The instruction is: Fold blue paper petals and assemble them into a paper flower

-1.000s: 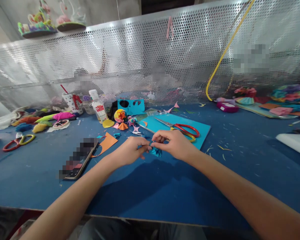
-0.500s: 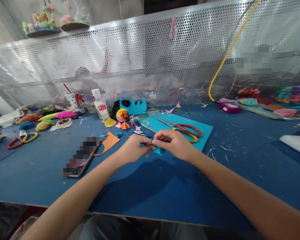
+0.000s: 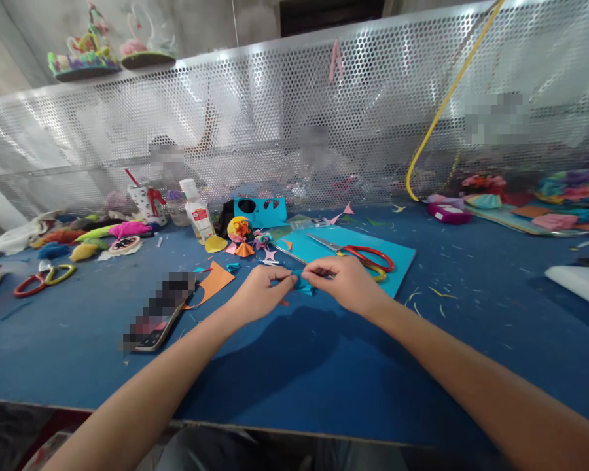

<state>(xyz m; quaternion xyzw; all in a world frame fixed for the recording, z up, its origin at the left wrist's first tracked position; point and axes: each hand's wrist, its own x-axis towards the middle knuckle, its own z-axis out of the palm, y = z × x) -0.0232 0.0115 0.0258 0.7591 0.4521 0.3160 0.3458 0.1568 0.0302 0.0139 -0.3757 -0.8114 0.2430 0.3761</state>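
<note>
Between my two hands is a small crumpled piece of blue paper (image 3: 303, 284), held just above the table. My left hand (image 3: 261, 292) pinches its left side with thumb and forefinger. At its right side, my right hand (image 3: 341, 281) is also closed in a pinch. Behind my right hand, scissors (image 3: 368, 257) with red and yellow handles lie on a sheet of bright blue paper (image 3: 397, 258). A phone (image 3: 164, 314) and an orange paper offcut (image 3: 214, 282) lie left of my left hand.
Farther back stand a glue bottle (image 3: 196, 212) and a yellow-orange paper flower (image 3: 239, 229). More scissors (image 3: 44, 278) lie at the left, near colourful yarn (image 3: 127, 228). A perforated metal screen (image 3: 255, 124) closes off the back, and a purple tape measure (image 3: 448, 212) sits at the right.
My fingers have drawn slightly apart, so more of the blue paper shows between them. The view has shifted a little; the other things stay in place.
</note>
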